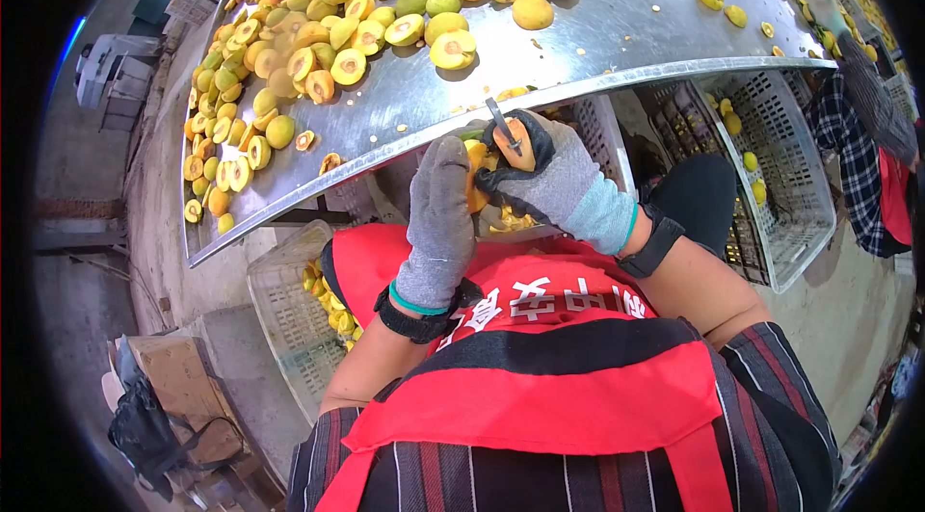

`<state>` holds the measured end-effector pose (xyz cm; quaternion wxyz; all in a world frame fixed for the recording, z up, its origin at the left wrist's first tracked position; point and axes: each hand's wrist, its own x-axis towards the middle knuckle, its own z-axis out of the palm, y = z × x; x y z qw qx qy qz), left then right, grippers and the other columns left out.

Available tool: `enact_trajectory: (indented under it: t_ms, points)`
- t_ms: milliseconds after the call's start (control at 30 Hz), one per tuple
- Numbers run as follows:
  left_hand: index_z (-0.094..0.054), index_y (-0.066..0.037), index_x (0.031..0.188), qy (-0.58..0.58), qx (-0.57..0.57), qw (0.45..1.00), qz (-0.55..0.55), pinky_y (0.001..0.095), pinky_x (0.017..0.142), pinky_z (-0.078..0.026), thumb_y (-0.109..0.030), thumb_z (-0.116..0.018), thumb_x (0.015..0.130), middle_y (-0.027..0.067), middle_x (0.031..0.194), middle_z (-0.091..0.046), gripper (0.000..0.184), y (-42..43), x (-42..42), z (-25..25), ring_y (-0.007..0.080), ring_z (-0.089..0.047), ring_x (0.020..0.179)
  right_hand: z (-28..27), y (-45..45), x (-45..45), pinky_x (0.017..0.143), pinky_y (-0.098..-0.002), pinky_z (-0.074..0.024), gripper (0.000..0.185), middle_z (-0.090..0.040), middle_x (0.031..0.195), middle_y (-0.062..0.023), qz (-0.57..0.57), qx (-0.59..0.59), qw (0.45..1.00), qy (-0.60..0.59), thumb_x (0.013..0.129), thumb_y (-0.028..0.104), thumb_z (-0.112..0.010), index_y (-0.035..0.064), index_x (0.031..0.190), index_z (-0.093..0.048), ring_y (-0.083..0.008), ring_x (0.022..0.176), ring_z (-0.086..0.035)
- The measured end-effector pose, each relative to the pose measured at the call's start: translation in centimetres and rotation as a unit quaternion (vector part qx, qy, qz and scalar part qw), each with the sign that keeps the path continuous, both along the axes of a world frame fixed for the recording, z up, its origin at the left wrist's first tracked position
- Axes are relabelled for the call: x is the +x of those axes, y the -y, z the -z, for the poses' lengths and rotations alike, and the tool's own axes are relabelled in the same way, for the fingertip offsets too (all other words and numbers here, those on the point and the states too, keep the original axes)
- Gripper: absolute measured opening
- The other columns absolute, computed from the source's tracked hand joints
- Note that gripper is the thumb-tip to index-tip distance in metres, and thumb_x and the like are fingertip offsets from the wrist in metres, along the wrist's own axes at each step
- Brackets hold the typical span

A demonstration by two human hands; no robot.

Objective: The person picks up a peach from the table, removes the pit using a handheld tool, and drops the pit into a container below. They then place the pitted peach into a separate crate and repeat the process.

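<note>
My right hand [564, 175], in a grey and black glove, is closed around a small tool, seemingly a knife [497, 121], with a narrow metal strip against an orange-tan oval part. Whether that part is a handle or fruit I cannot tell. Beside it, my left hand [439, 209], also gloved, is curled against a yellow-orange peach piece [475, 177], partly hidden between both hands. Both hands are just below the front edge of the metal table [578, 40]. Many whole and halved yellow peaches [453, 50] lie on it. Below my hands, yellow pieces [515, 220] show.
A white crate [279, 295] with yellow pieces stands at my left. To the right are a dark crate [689, 127] and a white crate [805, 194] holding some fruit. Another person's plaid sleeve [848, 141] is at far right. Cardboard boxes [183, 372] and a black bag [145, 425] are lower left.
</note>
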<state>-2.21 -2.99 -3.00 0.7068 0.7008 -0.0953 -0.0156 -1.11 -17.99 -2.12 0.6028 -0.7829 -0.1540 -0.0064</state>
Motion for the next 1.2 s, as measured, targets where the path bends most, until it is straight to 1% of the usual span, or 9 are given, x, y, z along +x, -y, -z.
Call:
enact_trajectory:
  t_ms: [200, 233, 367, 600, 667, 767, 833, 933, 1200]
  points:
    - [-0.047, 0.002, 0.118, -0.069, -0.066, 0.995, -0.012, 0.0325, 0.087, -0.045, -0.037, -0.035, 0.096, 0.0111, 0.106, -0.057, 0.046, -0.1, 0.7, 0.5, 0.02, -0.056, 0.098, 0.1, -1.3, -1.2, 0.071, -0.0346, -0.0496, 0.039, -0.061, 0.09, -0.0164, -0.026, 0.077, 0.992, -0.093, 0.072, 0.02, -0.07, 0.0047, 0.103, -0.055, -0.0293, 0.084, -0.061]
    - [-0.048, 0.002, 0.117, -0.049, -0.053, 0.997, -0.009, 0.0326, 0.087, -0.046, -0.038, -0.034, 0.096, 0.0115, 0.106, -0.057, 0.047, 0.0, 0.9, 0.4, 0.0195, -0.056, 0.097, 0.9, -1.9, -1.6, 0.072, -0.0351, -0.0499, 0.039, -0.061, 0.092, -0.0176, -0.001, 0.045, 0.998, 0.049, 0.074, 0.021, -0.068, 0.0048, 0.107, -0.053, -0.0313, 0.085, -0.061]
    - [-0.05, -0.001, 0.115, -0.189, -0.273, 0.943, 0.015, 0.0269, 0.075, -0.049, -0.036, -0.032, 0.097, 0.011, 0.103, -0.057, 0.044, 0.8, 0.6, -1.7, 0.015, -0.058, 0.088, -0.4, -1.7, -2.2, 0.071, -0.0375, -0.0495, 0.038, -0.06, 0.091, -0.0185, 0.002, -0.042, 0.998, 0.036, 0.076, 0.023, -0.066, 0.0044, 0.107, -0.052, -0.034, 0.084, -0.06]
    - [-0.049, 0.0, 0.118, -0.136, -0.207, 0.969, 0.012, 0.0234, 0.068, -0.049, -0.042, -0.033, 0.095, 0.0114, 0.102, -0.057, 0.05, -0.4, 0.6, -2.0, 0.0138, -0.058, 0.087, -1.9, 0.7, -2.0, 0.068, -0.0426, -0.0466, 0.029, -0.054, 0.085, -0.022, -0.049, -0.08, 0.996, 0.007, 0.084, 0.028, -0.057, 0.0034, 0.098, -0.053, -0.0371, 0.079, -0.057]
    - [-0.047, 0.0, 0.12, -0.052, -0.11, 0.992, 0.019, 0.0329, 0.089, -0.044, -0.037, -0.029, 0.096, 0.013, 0.117, -0.052, 0.047, -0.4, 0.5, -1.5, 0.0204, -0.053, 0.103, -2.5, 0.7, -2.0, 0.068, -0.0423, -0.0466, 0.03, -0.052, 0.088, -0.0226, -0.062, -0.1, 0.991, -0.065, 0.085, 0.03, -0.056, 0.0036, 0.098, -0.054, -0.037, 0.081, -0.056]
    - [-0.047, 0.0, 0.12, -0.032, -0.09, 0.995, 0.034, 0.0328, 0.09, -0.044, -0.04, -0.03, 0.096, 0.0121, 0.114, -0.053, 0.05, -0.8, 0.6, -1.5, 0.0205, -0.053, 0.103, -2.7, 0.6, -2.1, 0.069, -0.0424, -0.0464, 0.034, -0.052, 0.091, -0.0241, -0.052, -0.151, 0.982, -0.104, 0.086, 0.034, -0.053, 0.0023, 0.097, -0.054, -0.037, 0.083, -0.056]
    - [-0.048, 0.002, 0.118, -0.033, -0.088, 0.995, 0.02, 0.0296, 0.085, -0.044, -0.038, -0.032, 0.095, 0.0118, 0.107, -0.055, 0.048, -0.8, 0.7, -1.6, 0.0178, -0.055, 0.096, -2.8, 0.6, -2.5, 0.057, -0.0414, -0.0449, 0.028, -0.058, 0.07, -0.0195, -0.051, -0.201, 0.976, 0.071, 0.084, 0.025, -0.058, 0.0014, 0.094, -0.046, -0.0358, 0.066, -0.059]
    - [-0.049, 0.003, 0.117, -0.039, -0.105, 0.994, 0.008, 0.0268, 0.081, -0.045, -0.037, -0.035, 0.095, 0.0115, 0.101, -0.057, 0.047, -0.5, 0.4, -1.9, 0.0152, -0.056, 0.09, -2.2, 0.1, -2.7, 0.058, -0.0436, -0.0446, 0.027, -0.058, 0.069, -0.0193, -0.042, -0.171, 0.984, -0.023, 0.084, 0.024, -0.057, 0.0022, 0.092, -0.045, -0.039, 0.068, -0.058]
    - [-0.049, 0.003, 0.115, 0.017, -0.087, 0.996, -0.033, 0.0277, 0.081, -0.045, -0.034, -0.035, 0.095, 0.0114, 0.099, -0.058, 0.044, -0.1, 0.0, -0.7, 0.0165, -0.056, 0.09, 1.0, -1.8, -2.9, 0.062, -0.0406, -0.0474, 0.024, -0.051, 0.088, -0.0214, -0.048, -0.188, 0.98, 0.052, 0.08, 0.016, -0.054, -0.0012, 0.096, -0.05, -0.0365, 0.073, -0.056]
